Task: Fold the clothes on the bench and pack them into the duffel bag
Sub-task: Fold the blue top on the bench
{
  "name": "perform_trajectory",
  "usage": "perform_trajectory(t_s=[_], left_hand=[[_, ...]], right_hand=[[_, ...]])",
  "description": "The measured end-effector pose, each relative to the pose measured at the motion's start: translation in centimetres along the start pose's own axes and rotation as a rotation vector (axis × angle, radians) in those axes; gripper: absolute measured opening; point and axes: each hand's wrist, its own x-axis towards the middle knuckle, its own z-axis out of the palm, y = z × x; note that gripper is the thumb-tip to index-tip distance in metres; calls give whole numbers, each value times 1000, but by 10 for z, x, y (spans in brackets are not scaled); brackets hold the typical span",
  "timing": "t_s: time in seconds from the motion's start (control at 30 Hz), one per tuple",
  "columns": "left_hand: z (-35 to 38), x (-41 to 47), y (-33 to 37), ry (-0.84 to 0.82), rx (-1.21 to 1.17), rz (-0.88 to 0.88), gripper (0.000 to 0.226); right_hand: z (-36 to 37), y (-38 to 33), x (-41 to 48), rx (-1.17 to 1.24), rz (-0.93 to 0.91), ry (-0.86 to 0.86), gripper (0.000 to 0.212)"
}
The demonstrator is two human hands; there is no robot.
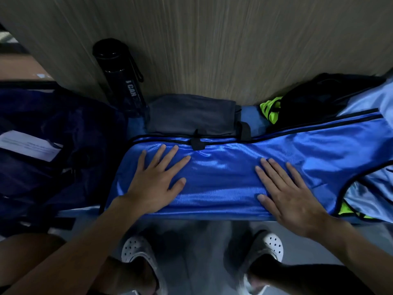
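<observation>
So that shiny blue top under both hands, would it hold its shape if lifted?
Probably not: the blue top lies thin and rippled, so it should droop. Its glossy sheen suggests it may slide easily. Being so thin, it likely weighs little.

White "I CAN" lettering down the black bottle.

Jersey: glossy royal blue, black piping along the edges. Behind it, folded garment plain dark grey; left of it, duffel bag navy and bottle black with white lettering. Right of the jersey: neon yellow-green cloth, black cloth, pale blue fabric.
</observation>
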Motion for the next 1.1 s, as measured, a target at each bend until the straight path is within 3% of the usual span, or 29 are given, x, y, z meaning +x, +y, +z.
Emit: perform_trajectory(t_s=[0.4, 0.47, 0.57, 0.77, 0.93, 1.0, 1.1], left_hand=[[-13, 5, 10, -37, -36, -2, 69], [-23, 9, 23, 84, -77, -8, 66], [-30, 20, 58, 314, -129, 166, 49], [-41, 50, 121, 449, -119, 193, 33], [-80, 112, 192, 446, -144, 452, 29], [-100, 141, 226, 384, -149, 519, 31], [-120, 181, 275, 239, -130, 494, 36]], right_hand=[[-2, 1, -4, -17, -59, -13, 67], [-8, -1, -2, 13, -51, 21, 65], [-23, 4, -2, 57, 9, 131, 61], [-36, 46, -12, 55, 231, 374, 52], [-53, 83, -16, 232, 617, 704, 44], [-54, 97, -21, 330, 841, 731, 46], [-51, 115, -31, 506, 1053, 607, 54]])
